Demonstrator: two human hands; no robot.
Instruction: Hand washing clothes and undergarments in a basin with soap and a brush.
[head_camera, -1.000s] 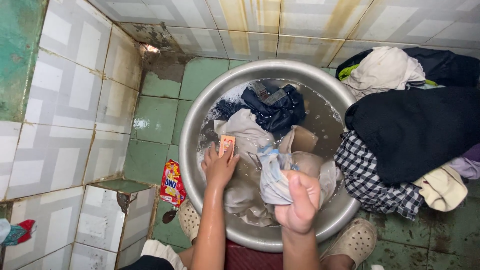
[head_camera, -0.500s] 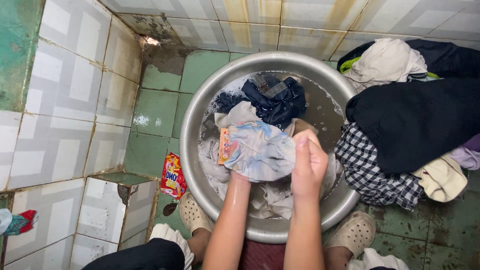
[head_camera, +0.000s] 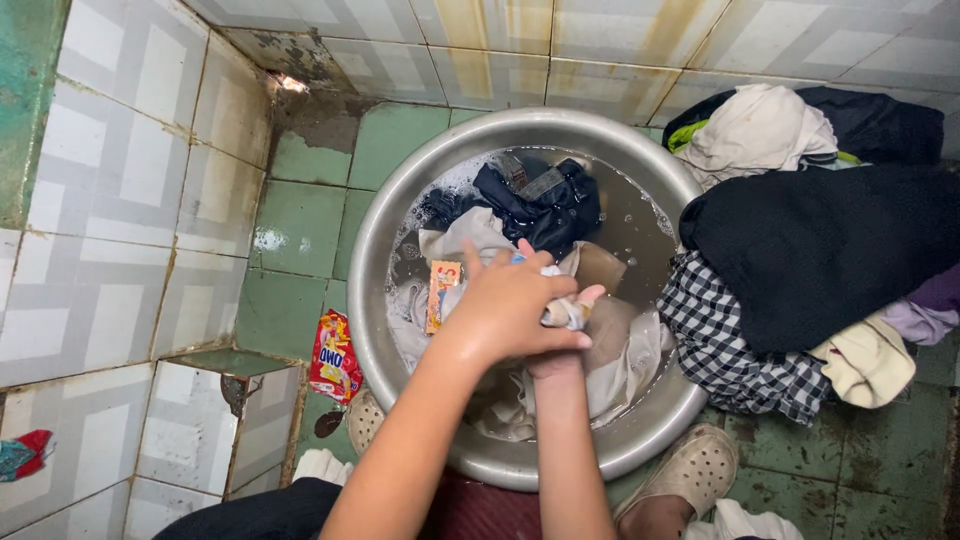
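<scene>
Head view: left hand (head_camera: 510, 305) and right hand (head_camera: 562, 335) clenched around pale cloth (head_camera: 562, 312) over metal basin (head_camera: 375, 250); orange soap bar (head_camera: 441, 290) alongside, red-yellow sachet (head_camera: 333, 358) on floor.

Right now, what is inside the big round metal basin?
The round metal basin holds soapy water, a dark blue garment, pale wet clothes and a small orange packet. Both hands cover a light cloth; the bottom is hidden.

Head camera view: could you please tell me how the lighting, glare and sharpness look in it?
Head view: even, soft light; mild sheen on the round metal basin rim; the left hand, laid over the right hand, is slightly soft; tiled walls bend outward toward the edges; the dark garment pile loses detail.
</scene>
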